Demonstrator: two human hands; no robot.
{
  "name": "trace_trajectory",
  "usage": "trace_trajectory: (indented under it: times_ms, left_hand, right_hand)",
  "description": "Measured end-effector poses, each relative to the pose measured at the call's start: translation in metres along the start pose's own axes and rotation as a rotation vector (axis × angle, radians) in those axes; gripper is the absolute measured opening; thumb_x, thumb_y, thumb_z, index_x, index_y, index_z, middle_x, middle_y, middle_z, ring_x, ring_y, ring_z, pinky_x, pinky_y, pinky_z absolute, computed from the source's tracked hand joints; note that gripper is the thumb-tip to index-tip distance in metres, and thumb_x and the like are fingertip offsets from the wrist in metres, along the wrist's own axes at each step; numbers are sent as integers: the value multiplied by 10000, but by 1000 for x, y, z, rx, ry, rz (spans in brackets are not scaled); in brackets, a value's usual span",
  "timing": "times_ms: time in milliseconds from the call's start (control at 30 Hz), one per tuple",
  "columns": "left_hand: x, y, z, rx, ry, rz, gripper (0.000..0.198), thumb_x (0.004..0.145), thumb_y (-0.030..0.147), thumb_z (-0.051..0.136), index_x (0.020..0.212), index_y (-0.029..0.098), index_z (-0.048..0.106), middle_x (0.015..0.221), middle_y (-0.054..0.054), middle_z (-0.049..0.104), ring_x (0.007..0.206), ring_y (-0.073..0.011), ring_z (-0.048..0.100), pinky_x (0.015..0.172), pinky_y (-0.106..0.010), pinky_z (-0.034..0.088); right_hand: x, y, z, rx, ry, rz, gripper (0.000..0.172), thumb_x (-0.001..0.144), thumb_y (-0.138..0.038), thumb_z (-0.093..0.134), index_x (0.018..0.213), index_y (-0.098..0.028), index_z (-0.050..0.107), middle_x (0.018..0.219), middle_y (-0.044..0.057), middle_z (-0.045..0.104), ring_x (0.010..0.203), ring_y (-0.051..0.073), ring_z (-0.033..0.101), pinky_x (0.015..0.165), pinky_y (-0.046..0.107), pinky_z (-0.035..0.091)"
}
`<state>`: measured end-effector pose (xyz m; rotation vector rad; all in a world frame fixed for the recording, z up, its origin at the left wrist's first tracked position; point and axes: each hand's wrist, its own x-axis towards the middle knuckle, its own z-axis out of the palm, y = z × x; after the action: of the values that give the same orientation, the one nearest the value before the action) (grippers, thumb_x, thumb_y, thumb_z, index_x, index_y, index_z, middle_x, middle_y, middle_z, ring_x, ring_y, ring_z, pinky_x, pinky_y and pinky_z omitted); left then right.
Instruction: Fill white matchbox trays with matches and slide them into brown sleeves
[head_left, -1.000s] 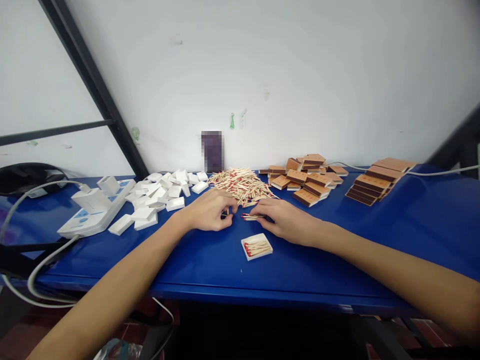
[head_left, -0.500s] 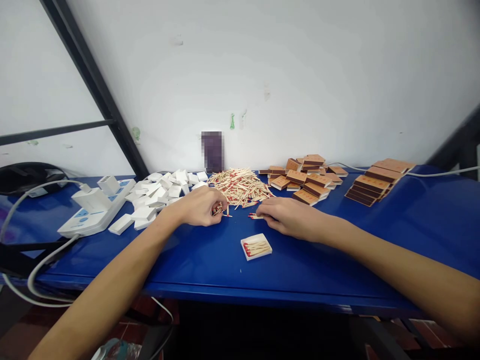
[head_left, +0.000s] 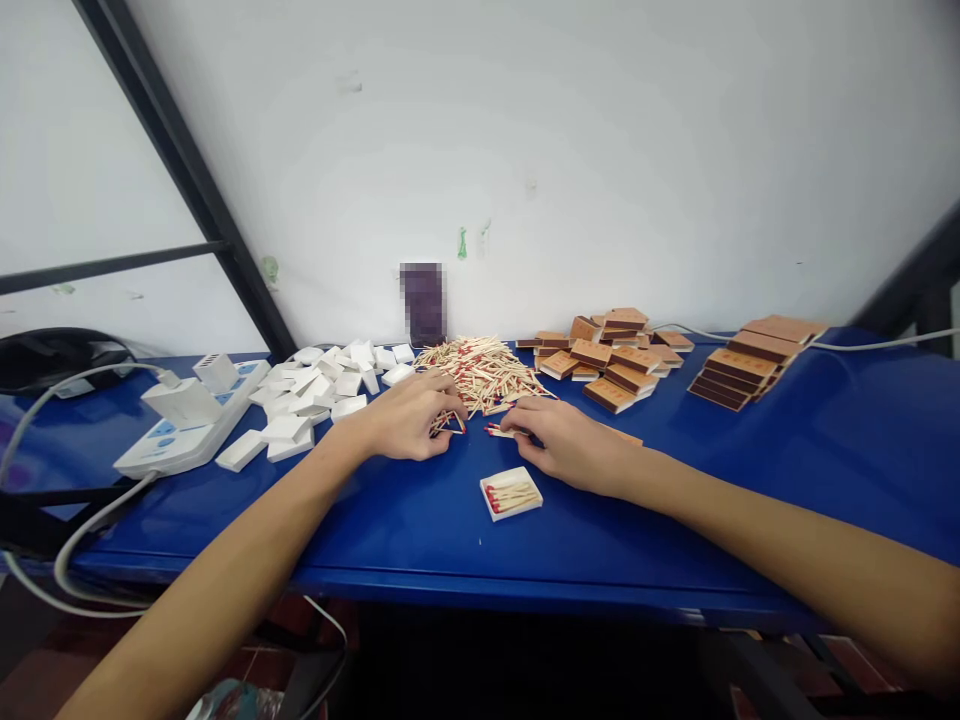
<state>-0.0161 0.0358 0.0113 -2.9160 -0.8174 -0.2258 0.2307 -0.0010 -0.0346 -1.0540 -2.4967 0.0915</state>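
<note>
My left hand (head_left: 421,415) is closed around a bunch of matches (head_left: 448,422) at the near left edge of a loose match pile (head_left: 487,372). Opposite it, my right hand (head_left: 551,437) pinches a few red-tipped matches (head_left: 498,430), their heads pointing left. A small white matchbox tray (head_left: 511,493) lies in front of both hands, with several matches side by side in it, red heads to the left. Neither hand touches this tray.
White trays (head_left: 311,390) are heaped left of the pile. Orange-brown matchboxes (head_left: 611,355) lie jumbled to the right, with a leaning row of flat covers (head_left: 754,362) beyond. A white power strip (head_left: 187,430) with cables stands on the blue table (head_left: 390,535).
My right hand has shifted slightly left and nearer with its matches. My left hand has turned a little, and more of its matches show between the fingers.
</note>
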Motion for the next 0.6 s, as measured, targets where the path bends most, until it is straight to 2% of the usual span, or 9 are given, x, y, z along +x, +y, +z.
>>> trace_trajectory:
  times_ms: [167,300,600]
  left_hand:
    - [2,4,-2,-23,-27,50,220,779,178,583,960,184,707,909,-49,645,903,-213,547,861,-346,401]
    - [4,8,-3,-11,-56,72,245,777,158,578,980,182,715,880,-46,674,882,-212,545,835,-338,403]
    - [3,15,-4,-24,-57,94,215,765,183,584,925,185,729,887,-40,710,891,-213,576,867,-351,422]
  right_hand:
    - [1,12,-4,-24,-36,-108,264,900,-96,489,1086,-158,666,1018,102,653,950,230,614,830,362,497]
    - [0,13,-8,-23,-52,-191,272,897,-84,494,1086,-172,669,1009,87,663,945,218,616,832,352,495]
    - [-1,3,-4,38,-64,-191,244,917,-115,502,1057,-155,699,989,94,670,923,214,630,831,365,514]
